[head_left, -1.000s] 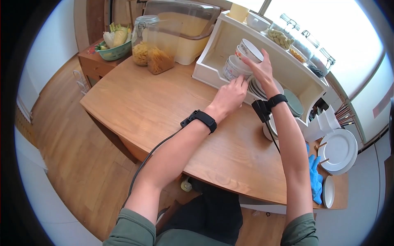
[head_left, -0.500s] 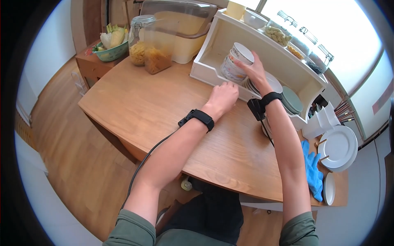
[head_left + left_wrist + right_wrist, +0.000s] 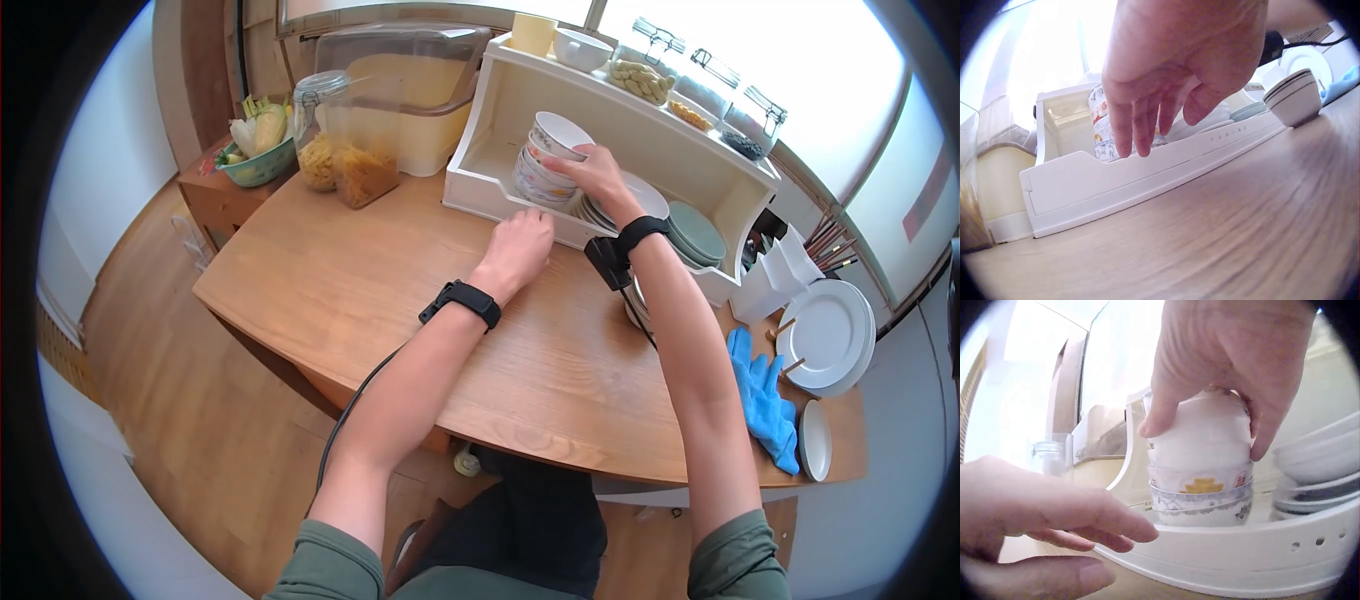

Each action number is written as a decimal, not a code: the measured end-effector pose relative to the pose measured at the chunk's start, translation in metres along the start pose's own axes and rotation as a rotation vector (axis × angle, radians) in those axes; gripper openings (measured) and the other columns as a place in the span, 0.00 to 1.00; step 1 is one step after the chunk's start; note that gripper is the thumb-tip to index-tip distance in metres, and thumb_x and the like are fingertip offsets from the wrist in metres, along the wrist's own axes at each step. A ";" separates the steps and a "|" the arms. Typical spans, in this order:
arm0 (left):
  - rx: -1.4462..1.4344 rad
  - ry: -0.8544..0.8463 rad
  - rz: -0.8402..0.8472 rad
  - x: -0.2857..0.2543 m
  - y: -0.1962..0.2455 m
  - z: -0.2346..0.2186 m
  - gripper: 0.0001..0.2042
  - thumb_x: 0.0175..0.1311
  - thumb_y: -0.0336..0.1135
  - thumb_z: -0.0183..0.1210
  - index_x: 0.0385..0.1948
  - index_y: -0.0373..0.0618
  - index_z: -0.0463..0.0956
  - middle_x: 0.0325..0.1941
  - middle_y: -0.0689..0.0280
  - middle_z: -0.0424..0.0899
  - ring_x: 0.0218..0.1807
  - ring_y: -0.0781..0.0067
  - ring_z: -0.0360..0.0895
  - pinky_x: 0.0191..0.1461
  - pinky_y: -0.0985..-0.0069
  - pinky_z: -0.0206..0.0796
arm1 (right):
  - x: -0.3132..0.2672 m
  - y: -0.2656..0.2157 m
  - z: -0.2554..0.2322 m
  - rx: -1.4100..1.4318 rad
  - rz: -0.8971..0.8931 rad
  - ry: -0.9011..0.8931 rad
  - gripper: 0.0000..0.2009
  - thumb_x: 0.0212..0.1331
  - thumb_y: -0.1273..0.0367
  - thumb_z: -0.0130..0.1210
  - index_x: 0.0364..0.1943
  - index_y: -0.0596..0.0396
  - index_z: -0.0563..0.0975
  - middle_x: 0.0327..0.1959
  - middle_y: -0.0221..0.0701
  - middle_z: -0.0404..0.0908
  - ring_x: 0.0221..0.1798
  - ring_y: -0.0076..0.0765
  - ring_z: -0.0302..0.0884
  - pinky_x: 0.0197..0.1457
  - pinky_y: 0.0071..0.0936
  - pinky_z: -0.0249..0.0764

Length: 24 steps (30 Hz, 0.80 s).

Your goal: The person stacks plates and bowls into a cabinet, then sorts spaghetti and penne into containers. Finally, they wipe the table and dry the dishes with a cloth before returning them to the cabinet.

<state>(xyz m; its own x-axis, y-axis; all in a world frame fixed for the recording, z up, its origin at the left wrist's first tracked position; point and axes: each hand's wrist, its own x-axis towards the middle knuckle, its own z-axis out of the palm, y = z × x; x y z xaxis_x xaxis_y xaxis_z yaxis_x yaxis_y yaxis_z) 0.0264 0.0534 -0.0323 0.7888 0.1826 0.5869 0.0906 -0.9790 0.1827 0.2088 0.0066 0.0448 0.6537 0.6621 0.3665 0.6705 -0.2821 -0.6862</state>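
A stack of patterned bowls (image 3: 543,180) stands at the left inside the white shelf rack (image 3: 485,203). My right hand (image 3: 597,178) grips the white top bowl (image 3: 1207,437) from above, thumb on one side and fingers on the other in the right wrist view. Under that bowl, flower-decorated bowls (image 3: 1200,503) sit nested. My left hand (image 3: 520,248) hovers just in front of the rack's low front wall, its fingers extended loosely and holding nothing in the left wrist view. Beside the stack are white plates (image 3: 645,195) and green plates (image 3: 697,235).
A bowl with dark lines (image 3: 1294,99) stands on the table before the rack, mostly hidden by my right arm in the head view. Jars (image 3: 642,75) line the rack top. Blue gloves (image 3: 765,405) lie at right; a clear pasta container (image 3: 365,165) is at left.
My left hand has drawn away from the bowls, back and down to the front of the rack. My right hand and the top bowl have lowered onto the stack.
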 end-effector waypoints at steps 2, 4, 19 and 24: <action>-0.004 -0.013 0.004 0.001 -0.001 -0.002 0.11 0.52 0.23 0.54 0.38 0.32 0.71 0.42 0.49 0.77 0.45 0.48 0.78 0.49 0.59 0.73 | -0.006 -0.003 0.002 0.018 0.004 0.035 0.43 0.35 0.50 0.73 0.50 0.78 0.74 0.49 0.54 0.79 0.52 0.49 0.80 0.55 0.33 0.75; -0.058 0.013 -0.052 0.000 -0.001 -0.003 0.12 0.54 0.22 0.52 0.41 0.32 0.69 0.46 0.46 0.75 0.47 0.46 0.76 0.52 0.58 0.72 | -0.013 -0.005 0.007 0.036 0.007 0.068 0.43 0.36 0.51 0.73 0.49 0.78 0.74 0.50 0.55 0.78 0.53 0.48 0.79 0.55 0.34 0.75; -0.465 0.126 -0.267 0.032 -0.040 -0.006 0.25 0.62 0.33 0.55 0.56 0.26 0.62 0.54 0.35 0.71 0.57 0.37 0.70 0.62 0.55 0.63 | -0.013 -0.003 -0.016 0.012 -0.139 0.011 0.45 0.42 0.46 0.69 0.56 0.73 0.71 0.57 0.57 0.73 0.61 0.52 0.72 0.63 0.38 0.68; -0.578 0.180 -0.415 0.075 -0.059 -0.028 0.34 0.66 0.52 0.51 0.62 0.27 0.59 0.62 0.38 0.69 0.65 0.43 0.66 0.68 0.62 0.58 | -0.040 -0.012 -0.052 0.137 -0.035 0.065 0.36 0.57 0.49 0.60 0.60 0.68 0.68 0.59 0.53 0.72 0.63 0.48 0.70 0.64 0.36 0.66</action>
<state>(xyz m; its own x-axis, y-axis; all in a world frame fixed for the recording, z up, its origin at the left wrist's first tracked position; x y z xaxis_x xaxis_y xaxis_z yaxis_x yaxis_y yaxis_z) 0.0633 0.1277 0.0229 0.6424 0.5885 0.4909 -0.0143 -0.6312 0.7755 0.1927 -0.0521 0.0711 0.6550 0.6219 0.4291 0.6422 -0.1591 -0.7498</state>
